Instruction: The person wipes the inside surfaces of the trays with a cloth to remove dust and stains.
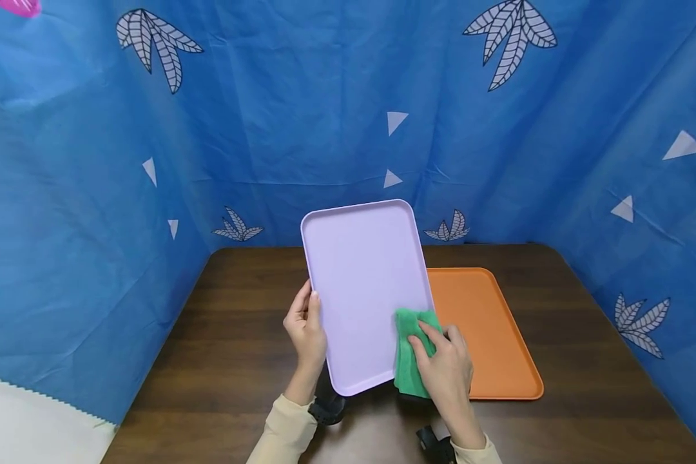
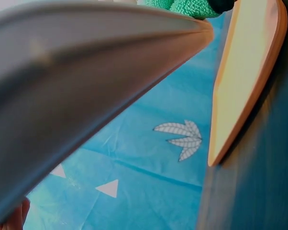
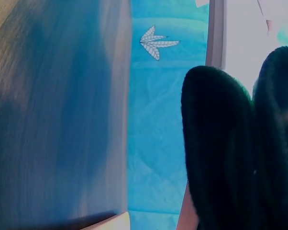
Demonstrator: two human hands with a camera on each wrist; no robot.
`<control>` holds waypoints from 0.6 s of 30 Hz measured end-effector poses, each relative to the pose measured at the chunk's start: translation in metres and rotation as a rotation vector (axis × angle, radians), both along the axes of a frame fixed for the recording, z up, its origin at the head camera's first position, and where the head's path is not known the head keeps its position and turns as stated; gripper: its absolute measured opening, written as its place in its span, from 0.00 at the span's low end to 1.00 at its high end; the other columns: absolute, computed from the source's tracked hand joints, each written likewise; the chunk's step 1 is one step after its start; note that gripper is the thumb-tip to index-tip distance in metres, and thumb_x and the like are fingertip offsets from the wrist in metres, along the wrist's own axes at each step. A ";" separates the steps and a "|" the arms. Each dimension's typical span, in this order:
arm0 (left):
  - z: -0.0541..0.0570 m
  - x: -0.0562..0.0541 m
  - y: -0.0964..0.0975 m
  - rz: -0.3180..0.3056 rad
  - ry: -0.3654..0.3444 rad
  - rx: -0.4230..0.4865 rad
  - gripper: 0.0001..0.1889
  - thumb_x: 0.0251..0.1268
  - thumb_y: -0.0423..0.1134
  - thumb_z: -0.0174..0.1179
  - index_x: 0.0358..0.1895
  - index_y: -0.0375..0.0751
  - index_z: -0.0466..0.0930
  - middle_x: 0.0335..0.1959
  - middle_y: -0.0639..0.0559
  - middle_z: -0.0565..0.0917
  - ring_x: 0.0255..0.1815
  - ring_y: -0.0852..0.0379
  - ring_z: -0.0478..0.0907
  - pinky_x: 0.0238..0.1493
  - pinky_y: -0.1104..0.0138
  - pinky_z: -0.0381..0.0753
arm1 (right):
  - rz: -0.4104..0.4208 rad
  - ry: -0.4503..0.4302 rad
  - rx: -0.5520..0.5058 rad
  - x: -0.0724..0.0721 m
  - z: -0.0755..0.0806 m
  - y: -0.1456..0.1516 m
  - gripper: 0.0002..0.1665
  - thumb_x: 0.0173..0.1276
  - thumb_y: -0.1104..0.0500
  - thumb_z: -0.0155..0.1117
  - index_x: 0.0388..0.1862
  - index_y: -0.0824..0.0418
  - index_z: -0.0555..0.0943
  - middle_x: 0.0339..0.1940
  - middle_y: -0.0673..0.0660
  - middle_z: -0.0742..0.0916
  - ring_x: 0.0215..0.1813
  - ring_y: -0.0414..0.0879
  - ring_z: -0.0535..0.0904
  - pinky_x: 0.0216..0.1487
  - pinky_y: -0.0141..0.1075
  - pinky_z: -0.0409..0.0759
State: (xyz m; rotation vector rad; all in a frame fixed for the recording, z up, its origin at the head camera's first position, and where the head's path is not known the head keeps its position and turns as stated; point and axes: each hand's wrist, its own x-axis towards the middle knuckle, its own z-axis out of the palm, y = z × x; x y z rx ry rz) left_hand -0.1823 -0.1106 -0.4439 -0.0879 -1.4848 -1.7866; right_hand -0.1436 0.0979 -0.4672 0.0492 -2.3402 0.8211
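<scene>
A lilac rectangular tray is held up and tilted above the table, its inner face toward the head camera. My left hand grips its left edge, thumb in front and the other fingers partly hidden behind. At the tray's lower right edge my right hand pinches a folded green cloth, which lies over the rim. In the left wrist view the tray's underside fills the upper left, with a bit of the cloth above it. The cloth looks dark and close in the right wrist view.
An orange tray lies flat on the right of the dark wooden table, partly behind the lilac tray. Blue patterned curtain hangs behind the table and along both sides. Dark straps sit on the wrists.
</scene>
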 end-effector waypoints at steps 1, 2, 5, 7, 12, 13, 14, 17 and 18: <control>0.000 0.000 0.000 0.000 -0.003 0.003 0.16 0.71 0.26 0.52 0.57 0.19 0.75 0.46 0.32 0.85 0.40 0.67 0.83 0.40 0.74 0.83 | -0.002 0.005 0.000 0.000 0.000 0.000 0.19 0.49 0.58 0.80 0.42 0.59 0.89 0.28 0.56 0.77 0.28 0.47 0.70 0.22 0.33 0.65; 0.000 0.001 -0.001 0.004 -0.006 0.003 0.16 0.71 0.26 0.52 0.57 0.20 0.75 0.45 0.36 0.86 0.40 0.67 0.83 0.40 0.74 0.83 | -0.004 0.013 0.003 0.000 0.000 -0.001 0.19 0.49 0.58 0.80 0.42 0.59 0.89 0.28 0.56 0.77 0.28 0.47 0.70 0.22 0.34 0.65; 0.002 0.002 -0.001 -0.003 -0.007 0.018 0.16 0.71 0.27 0.52 0.57 0.21 0.75 0.44 0.46 0.88 0.39 0.67 0.83 0.39 0.74 0.83 | -0.005 0.040 0.006 0.002 0.000 -0.002 0.19 0.48 0.58 0.81 0.41 0.60 0.89 0.27 0.56 0.77 0.27 0.47 0.70 0.22 0.34 0.65; 0.003 0.003 0.000 -0.014 -0.009 0.036 0.16 0.71 0.28 0.53 0.57 0.21 0.75 0.43 0.51 0.88 0.38 0.67 0.84 0.38 0.74 0.83 | -0.002 0.053 0.012 0.004 0.000 -0.003 0.19 0.48 0.58 0.81 0.41 0.60 0.89 0.26 0.57 0.76 0.26 0.47 0.69 0.23 0.34 0.65; 0.006 0.005 0.002 -0.025 -0.010 0.040 0.17 0.71 0.28 0.53 0.57 0.19 0.74 0.45 0.36 0.86 0.39 0.68 0.83 0.39 0.75 0.82 | -0.004 0.069 0.026 0.007 0.000 -0.005 0.19 0.47 0.57 0.81 0.40 0.61 0.89 0.26 0.57 0.76 0.25 0.47 0.68 0.23 0.35 0.65; 0.006 0.005 0.002 -0.022 -0.008 0.034 0.17 0.71 0.28 0.53 0.57 0.18 0.74 0.47 0.31 0.84 0.40 0.68 0.83 0.39 0.75 0.82 | -0.002 0.072 0.029 0.007 0.000 -0.005 0.19 0.47 0.57 0.81 0.40 0.61 0.89 0.26 0.57 0.76 0.25 0.47 0.68 0.23 0.35 0.65; 0.006 0.005 0.002 -0.018 -0.007 0.028 0.17 0.71 0.28 0.53 0.57 0.18 0.74 0.48 0.27 0.82 0.40 0.68 0.83 0.40 0.76 0.82 | 0.001 0.077 0.032 0.007 0.000 -0.006 0.19 0.47 0.57 0.81 0.40 0.61 0.89 0.26 0.57 0.76 0.25 0.47 0.69 0.23 0.36 0.66; 0.007 0.006 0.002 -0.001 -0.004 0.012 0.17 0.71 0.27 0.52 0.57 0.17 0.73 0.49 0.20 0.79 0.40 0.69 0.82 0.40 0.77 0.81 | 0.026 0.090 0.041 0.010 0.001 -0.010 0.19 0.46 0.57 0.81 0.39 0.60 0.89 0.26 0.57 0.76 0.25 0.47 0.69 0.23 0.36 0.67; 0.008 0.007 0.002 0.005 -0.004 0.007 0.17 0.71 0.27 0.52 0.57 0.17 0.73 0.49 0.20 0.78 0.40 0.70 0.82 0.40 0.77 0.81 | 0.037 0.094 0.046 0.011 0.002 -0.012 0.19 0.46 0.57 0.81 0.39 0.60 0.89 0.26 0.57 0.76 0.26 0.47 0.69 0.23 0.36 0.67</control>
